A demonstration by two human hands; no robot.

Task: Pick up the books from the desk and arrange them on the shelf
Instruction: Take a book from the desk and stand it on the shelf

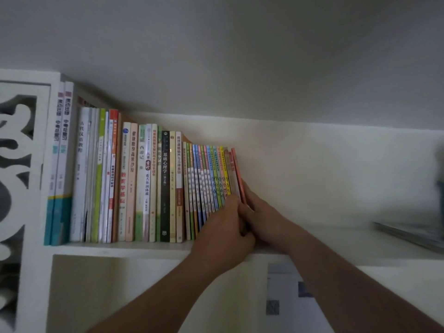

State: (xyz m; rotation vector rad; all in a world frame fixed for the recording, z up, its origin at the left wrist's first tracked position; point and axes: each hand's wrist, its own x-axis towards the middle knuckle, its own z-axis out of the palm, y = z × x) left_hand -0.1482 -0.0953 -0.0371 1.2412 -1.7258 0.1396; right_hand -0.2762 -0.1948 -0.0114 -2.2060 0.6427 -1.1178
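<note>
A single head-worn wide-angle camera looks forward and slightly upward, close to a white wooden shelf. The shelf board crosses the frame from nine o'clock to three o'clock, bowed by the lens. A row of upright paperback books fills the nine-to-centre band; a plain pale wall takes the twelve o'clock half. Two bare forearms enter from six and five o'clock, meeting just right of centre. The three o'clock edge is blurred. No second view exists.
</note>
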